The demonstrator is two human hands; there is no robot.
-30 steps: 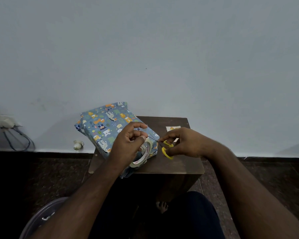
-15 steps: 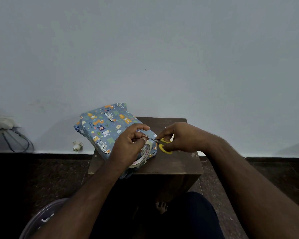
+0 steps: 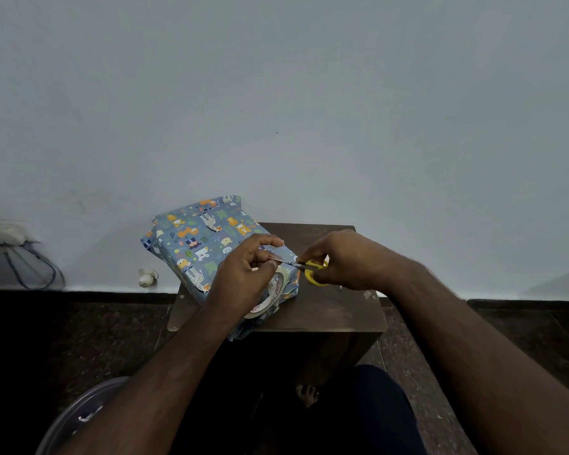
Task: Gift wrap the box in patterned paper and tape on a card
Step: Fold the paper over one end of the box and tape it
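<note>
Left hand point(image 3: 247, 274) is curled over the near end of the wrapped box point(image 3: 207, 247), thumb and forefinger pinching a short strip of tape point(image 3: 275, 257) pulled off the tape roll point(image 3: 274, 292) that sits under the palm. Right hand point(image 3: 339, 259) comes in from three o'clock, fingers hooked through the yellow handles of the scissors point(image 3: 311, 270), blades pointing to nine o'clock and meeting the strip. The box lies tilted on the left part of the small brown table point(image 3: 335, 310), its far end hanging out past the table edge toward eleven o'clock
</note>
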